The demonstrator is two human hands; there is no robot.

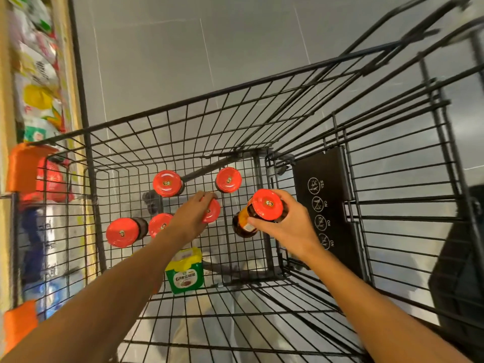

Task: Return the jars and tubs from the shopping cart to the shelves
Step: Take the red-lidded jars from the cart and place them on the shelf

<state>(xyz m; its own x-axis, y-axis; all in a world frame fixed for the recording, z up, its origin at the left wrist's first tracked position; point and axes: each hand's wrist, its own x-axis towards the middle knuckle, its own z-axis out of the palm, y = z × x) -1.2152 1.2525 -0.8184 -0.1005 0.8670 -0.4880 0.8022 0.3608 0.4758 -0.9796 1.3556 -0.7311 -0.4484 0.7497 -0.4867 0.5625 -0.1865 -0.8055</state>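
Six red-lidded jars and one green tub, all inside the black wire cart (pixel 262 100).
Right hand (pixel 285 226) grasped a lifted jar (pixel 262 213); left hand (pixel 193 216) clasped a standing jar's lid (pixel 213 214). Tub (pixel 186 272) read "6月香"; panel (pixel 323 203) read "YES", "NO".

Single head cam, wide-angle, looking steeply down into the shopping cart (pixel 262 106) from close above; shelves (pixel 39 100) at left edge.
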